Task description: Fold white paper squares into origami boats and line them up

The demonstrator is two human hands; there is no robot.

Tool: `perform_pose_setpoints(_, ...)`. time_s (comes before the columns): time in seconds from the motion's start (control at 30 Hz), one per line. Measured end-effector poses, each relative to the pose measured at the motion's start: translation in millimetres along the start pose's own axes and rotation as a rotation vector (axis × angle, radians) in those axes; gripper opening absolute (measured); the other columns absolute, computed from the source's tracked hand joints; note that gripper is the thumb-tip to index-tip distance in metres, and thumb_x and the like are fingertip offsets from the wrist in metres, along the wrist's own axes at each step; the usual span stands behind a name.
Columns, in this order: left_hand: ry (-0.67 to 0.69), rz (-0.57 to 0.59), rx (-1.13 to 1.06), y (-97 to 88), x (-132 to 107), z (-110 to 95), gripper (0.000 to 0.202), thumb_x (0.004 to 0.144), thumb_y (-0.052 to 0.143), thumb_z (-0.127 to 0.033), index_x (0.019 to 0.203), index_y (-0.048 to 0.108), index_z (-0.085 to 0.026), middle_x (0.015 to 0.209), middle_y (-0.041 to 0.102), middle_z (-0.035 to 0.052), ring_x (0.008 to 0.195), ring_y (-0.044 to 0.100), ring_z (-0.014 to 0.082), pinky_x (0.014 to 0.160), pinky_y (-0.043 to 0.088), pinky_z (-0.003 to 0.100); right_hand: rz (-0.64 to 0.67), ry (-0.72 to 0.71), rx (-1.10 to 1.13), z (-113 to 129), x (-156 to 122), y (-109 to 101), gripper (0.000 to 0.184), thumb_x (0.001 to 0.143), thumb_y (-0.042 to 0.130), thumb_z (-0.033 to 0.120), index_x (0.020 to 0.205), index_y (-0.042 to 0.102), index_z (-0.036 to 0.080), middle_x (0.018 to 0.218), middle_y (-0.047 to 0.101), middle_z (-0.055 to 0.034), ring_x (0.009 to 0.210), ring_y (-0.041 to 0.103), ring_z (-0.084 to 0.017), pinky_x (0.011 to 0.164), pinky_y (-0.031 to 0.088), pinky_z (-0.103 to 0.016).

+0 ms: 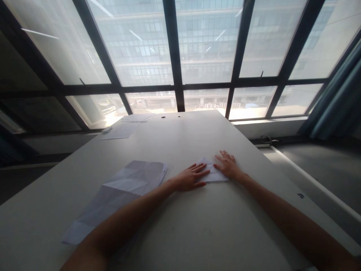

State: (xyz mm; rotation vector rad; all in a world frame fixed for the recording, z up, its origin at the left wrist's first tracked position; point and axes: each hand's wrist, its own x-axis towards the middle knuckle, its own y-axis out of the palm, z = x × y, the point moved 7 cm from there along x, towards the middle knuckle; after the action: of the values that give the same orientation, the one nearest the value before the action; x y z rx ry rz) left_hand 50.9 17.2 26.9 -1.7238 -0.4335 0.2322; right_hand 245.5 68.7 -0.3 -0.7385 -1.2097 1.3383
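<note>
A small folded sheet of white paper [216, 175] lies flat on the white table between my hands. My left hand [192, 177] rests palm down on its left part, fingers stretched out and apart. On the paper's upper right edge lies my right hand [228, 165], also palm down with its fingers spread. Crease lines show on the paper between the two hands; the parts beneath my fingers are hidden. Left of my left hand lies a larger creased sheet of white paper [126, 182], partly covered by my left forearm.
Several flat paper sheets [121, 131] lie at the table's far left corner. The white table [180, 143] reaches toward tall dark-framed windows. A dark round hole [163, 117] sits near its far edge. A blue curtain [332, 101] hangs at the right.
</note>
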Motion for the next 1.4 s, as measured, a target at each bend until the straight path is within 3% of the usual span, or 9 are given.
perform_pose_setpoints(0.17,-0.009,0.018,-0.013,-0.3,1.1,0.2,0.063,0.099,0.038,-0.055,0.154,0.025,-0.028,0.160,0.015,0.0057,0.148,0.013,0.0261,0.121,0.013,0.045,-0.122,0.053,0.033,-11.2,2.8,-9.4,0.045,0.092,0.051,0.034,0.133,0.055,0.017,0.152,0.038,-0.0167,0.143,0.027,-0.032,0.115,0.019,-0.055)
perform_pose_setpoints(0.33,-0.008,0.011,-0.019,-0.6,0.7,-0.1,0.061,0.099,0.040,-0.054,0.153,0.026,-0.030,0.161,0.016,0.0046,0.148,0.013,0.0255,0.121,0.013,0.044,-0.343,-0.073,0.180,4.5,-3.5,-30.2,0.042,0.092,0.040,0.022,0.130,0.057,0.017,0.143,0.049,-0.0135,0.137,0.039,-0.025,0.115,0.029,-0.046)
perform_pose_setpoints(0.47,-0.008,-0.026,-0.018,-2.5,-0.6,-0.8,0.059,0.099,0.041,-0.053,0.152,0.029,-0.032,0.160,0.018,0.0028,0.148,0.016,0.0251,0.121,0.013,0.044,-0.220,-0.215,0.145,26.5,-7.5,-18.6,0.044,0.093,0.045,0.027,0.136,0.052,0.019,0.148,0.045,-0.0120,0.141,0.033,-0.026,0.116,0.024,-0.049)
perform_pose_setpoints(0.6,-0.010,-0.035,-0.015,-2.5,-0.7,-0.2,0.059,0.098,0.041,-0.053,0.152,0.030,-0.031,0.160,0.020,0.0035,0.148,0.017,0.0254,0.121,0.015,0.044,-0.089,-0.102,0.030,19.0,-5.0,-0.7,0.046,0.094,0.050,0.034,0.138,0.049,0.022,0.151,0.041,-0.0129,0.143,0.028,-0.030,0.114,0.019,-0.059)
perform_pose_setpoints(0.8,-0.029,-0.026,-0.020,-1.8,0.9,1.3,0.058,0.098,0.041,-0.053,0.151,0.032,-0.031,0.160,0.021,0.0033,0.148,0.018,0.0262,0.121,0.015,0.044,-0.148,0.045,0.001,-8.6,-0.4,-2.5,0.042,0.094,0.046,0.029,0.134,0.053,0.021,0.149,0.044,-0.0150,0.141,0.031,-0.033,0.113,0.018,-0.062)
perform_pose_setpoints(0.97,-0.026,-0.028,-0.025,-2.0,1.0,0.2,0.057,0.099,0.042,-0.052,0.151,0.033,-0.032,0.160,0.021,0.0029,0.147,0.019,0.0257,0.121,0.014,0.044,-0.210,0.012,0.064,-9.9,0.8,-9.1,0.040,0.096,0.042,0.032,0.131,0.057,0.020,0.144,0.049,-0.0140,0.138,0.037,-0.029,0.113,0.025,-0.054)
perform_pose_setpoints(1.13,-0.028,-0.039,-0.031,-2.0,1.8,0.6,0.057,0.098,0.041,-0.053,0.151,0.034,-0.032,0.159,0.022,0.0029,0.147,0.019,0.0261,0.121,0.016,0.044,0.006,-0.149,0.028,-4.9,1.6,-2.5,0.052,0.095,0.048,0.047,0.141,0.048,0.025,0.156,0.033,-0.0123,0.147,0.018,-0.031,0.114,0.016,-0.061)
perform_pose_setpoints(1.23,-0.041,-0.031,-0.039,-0.9,2.7,2.0,0.057,0.098,0.040,-0.054,0.151,0.034,-0.031,0.160,0.021,0.0028,0.148,0.018,0.0261,0.121,0.015,0.044,0.148,-0.119,0.005,-19.0,1.5,-4.1,0.063,0.091,0.051,0.057,0.147,0.039,0.031,0.161,0.020,-0.0106,0.148,0.007,-0.035,0.111,0.011,-0.068)
perform_pose_setpoints(1.4,-0.055,-0.022,-0.056,-0.1,2.5,4.2,0.059,0.098,0.039,-0.057,0.151,0.033,-0.032,0.160,0.021,0.0014,0.148,0.016,0.0261,0.121,0.015,0.043,0.359,-0.036,0.035,-43.9,-1.0,-10.2,0.091,0.078,0.062,0.068,0.153,0.025,0.033,0.162,0.007,-0.0125,0.148,0.000,-0.037,0.110,0.012,-0.069)
